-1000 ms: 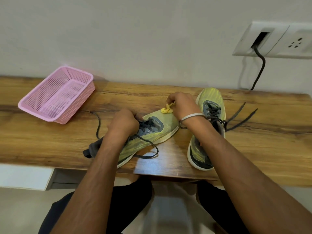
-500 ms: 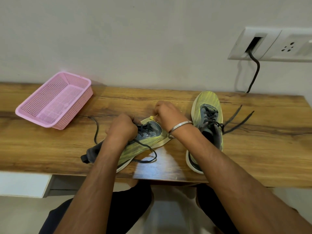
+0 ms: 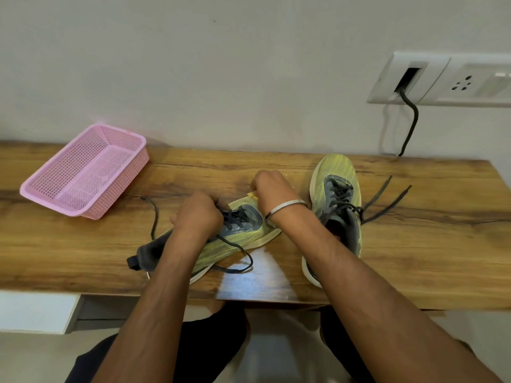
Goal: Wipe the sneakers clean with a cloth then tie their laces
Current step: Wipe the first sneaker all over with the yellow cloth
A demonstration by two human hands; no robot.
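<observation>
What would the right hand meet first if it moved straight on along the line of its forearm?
Probably bare wooden table, then the wall; the right hand points up-left, seemingly passing right of the pink basket. Depth is unclear.

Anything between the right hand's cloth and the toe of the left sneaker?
Nothing visible. The right hand holds the yellow cloth right at the toe of the left sneaker; the left hand grips the sneaker further back, clear of the toe.

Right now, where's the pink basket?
Head view: the pink basket sits at the wooden table's far-left end by the wall, left of both sneakers, untouched.
</observation>
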